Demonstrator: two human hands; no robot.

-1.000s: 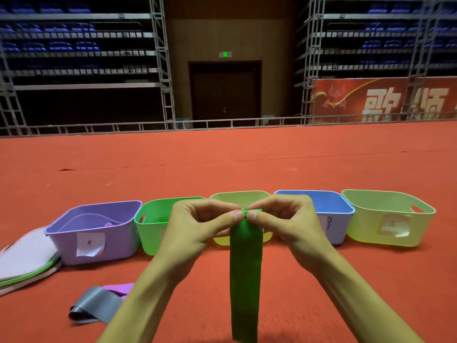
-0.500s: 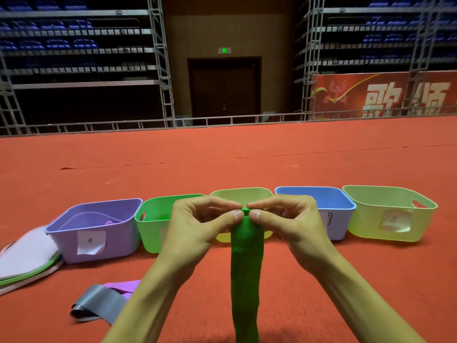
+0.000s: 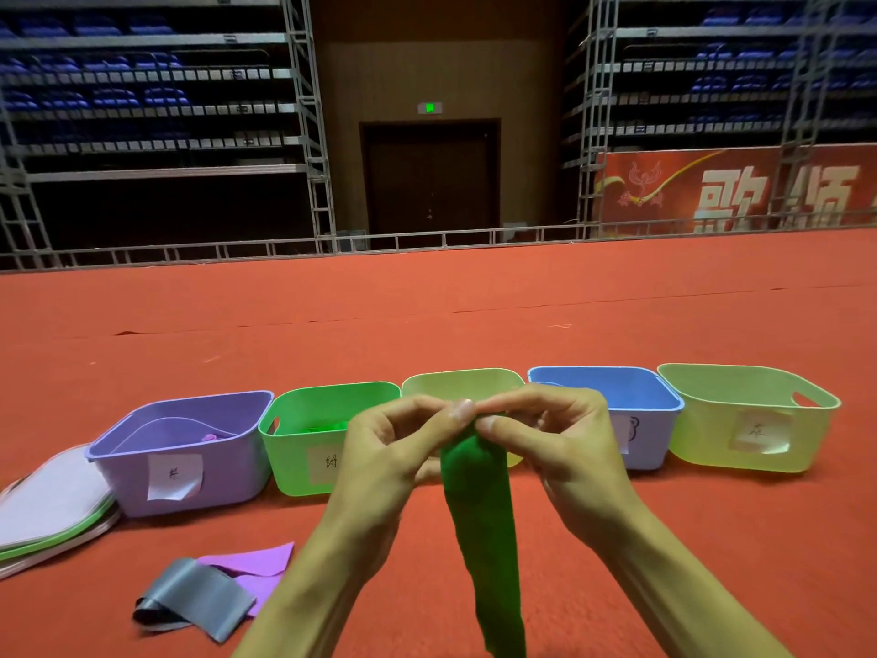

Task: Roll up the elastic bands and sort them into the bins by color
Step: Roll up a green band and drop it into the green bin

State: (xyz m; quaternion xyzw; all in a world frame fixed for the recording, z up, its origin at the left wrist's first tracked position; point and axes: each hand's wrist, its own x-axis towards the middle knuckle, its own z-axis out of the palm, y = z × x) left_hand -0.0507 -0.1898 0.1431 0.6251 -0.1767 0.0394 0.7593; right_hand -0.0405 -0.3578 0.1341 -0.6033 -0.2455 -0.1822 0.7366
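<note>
Indoor hall, dim toward the back. A red carpet floor (image 3: 427, 315) runs to a low metal railing (image 3: 237, 251). Behind it is a brown panelled wall (image 3: 427, 54) with a dark double door (image 3: 429, 178) under a lit green exit sign (image 3: 429, 107). Metal-framed tiers of blue seats flank the door: left tier (image 3: 95, 95), right tier (image 3: 740, 83). A red banner (image 3: 664, 192) with white characters hangs below the right tier.

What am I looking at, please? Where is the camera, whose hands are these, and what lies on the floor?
No machine here: a person wears one camera on the head, looking forward and down. The left hand and right hand both pinch the top end of a green band, which hangs down. On the red carpet stand five bins: purple bin, green bin, yellow-green bin, blue bin, pale green bin. A grey band and a purple band lie in front, at the left.
</note>
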